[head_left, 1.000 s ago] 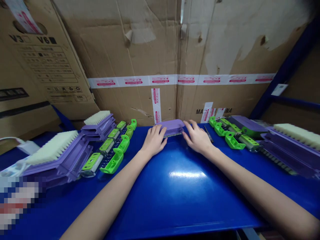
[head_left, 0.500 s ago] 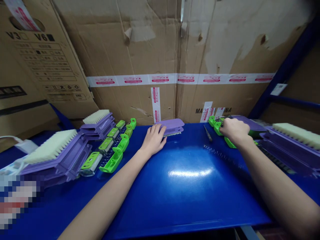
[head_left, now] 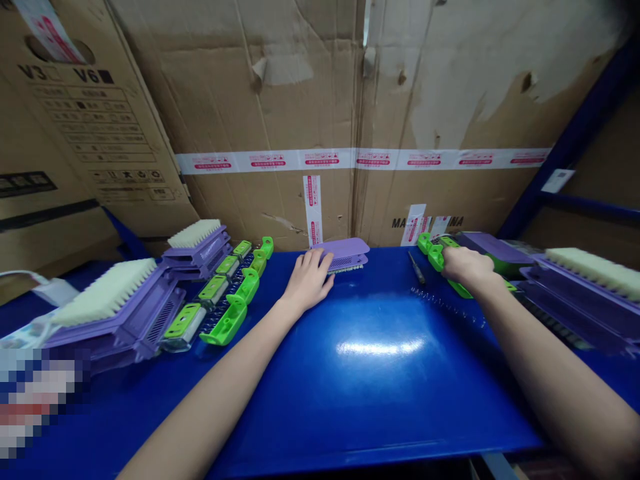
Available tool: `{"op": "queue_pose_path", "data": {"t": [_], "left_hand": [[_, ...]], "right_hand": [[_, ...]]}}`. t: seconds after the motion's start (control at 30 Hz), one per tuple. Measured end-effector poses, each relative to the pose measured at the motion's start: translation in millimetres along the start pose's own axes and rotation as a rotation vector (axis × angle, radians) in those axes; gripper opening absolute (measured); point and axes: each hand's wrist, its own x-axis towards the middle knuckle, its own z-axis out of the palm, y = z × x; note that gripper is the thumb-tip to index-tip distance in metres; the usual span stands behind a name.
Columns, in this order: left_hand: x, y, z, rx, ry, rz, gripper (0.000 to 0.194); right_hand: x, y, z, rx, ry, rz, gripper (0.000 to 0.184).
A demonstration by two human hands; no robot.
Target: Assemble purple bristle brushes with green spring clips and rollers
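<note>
My left hand lies with its fingers stretched over the left end of a purple plastic brush head, whose pale bristles face down on the table. My right hand is closed, fingers curled down among bright green plastic end pieces on the right. What sits between those fingers is hidden. Just left of that hand lies a small dark screwdriver. A row of small coil springs runs below it on the blue table.
Purple brush heads with cream bristles are stacked at left, beside green-topped clear blocks and green end pieces. More brush heads stand at right. Cardboard closes off the back; a blue frame post rises at right.
My right hand has left the brush head's right end, moved right to the green pieces and closed there. The springs now show on the table. My left hand has stayed in place.
</note>
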Motion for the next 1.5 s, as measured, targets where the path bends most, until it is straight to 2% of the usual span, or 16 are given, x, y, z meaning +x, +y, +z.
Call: {"op": "queue_pose_path", "data": {"t": [0.1, 0.23, 0.3, 0.47, 0.57, 0.7, 0.8, 0.97, 1.2, 1.37, 1.5], "left_hand": [[-0.1, -0.3, 0.6, 0.004, 0.001, -0.001, 0.042], [-0.2, -0.6, 1.1, 0.003, 0.004, 0.000, 0.042], [-0.1, -0.5, 0.8, 0.005, 0.005, 0.000, 0.042], [0.1, 0.1, 0.0, 0.017, 0.003, 0.002, 0.042], [0.1, 0.1, 0.5, 0.008, 0.003, 0.002, 0.042], [0.1, 0.0, 1.0, 0.007, 0.005, -0.002, 0.043], [0.0, 0.4, 0.6, 0.027, 0.001, -0.007, 0.043], [-0.3, 1.3, -0.3, 0.038, -0.011, -0.014, 0.044], [-0.4, 1.8, -0.9, 0.030, -0.011, -0.020, 0.043], [0.0, 1.6, -0.7, 0.031, -0.018, -0.024, 0.044], [0.0, 1.4, -0.3, 0.034, -0.018, -0.021, 0.044]], "right_hand": [[-3.3, -3.5, -6.4, -0.094, -0.114, 0.043, 0.035], [-14.4, -11.5, -20.6, -0.103, -0.084, -0.028, 0.029], [-21.9, -17.8, -27.0, -0.092, 0.003, -0.066, 0.027], [-37.5, -44.2, -28.9, -0.041, 0.357, -0.159, 0.031], [-44.8, -65.0, -17.8, -0.020, 0.433, -0.337, 0.033], [-57.3, -91.9, 1.6, 0.010, 0.326, -0.654, 0.039], [-66.3, -105.2, 11.6, 0.038, 0.281, -0.764, 0.039], [-70.0, -110.3, 20.7, 0.090, 0.282, -0.813, 0.025], [-68.1, -113.1, 31.3, 0.075, 0.368, -0.832, 0.026], [-67.9, -115.1, 31.4, 0.064, 0.441, -0.779, 0.023], [-67.1, -115.2, 30.9, 0.064, 0.370, -0.711, 0.024]]}}
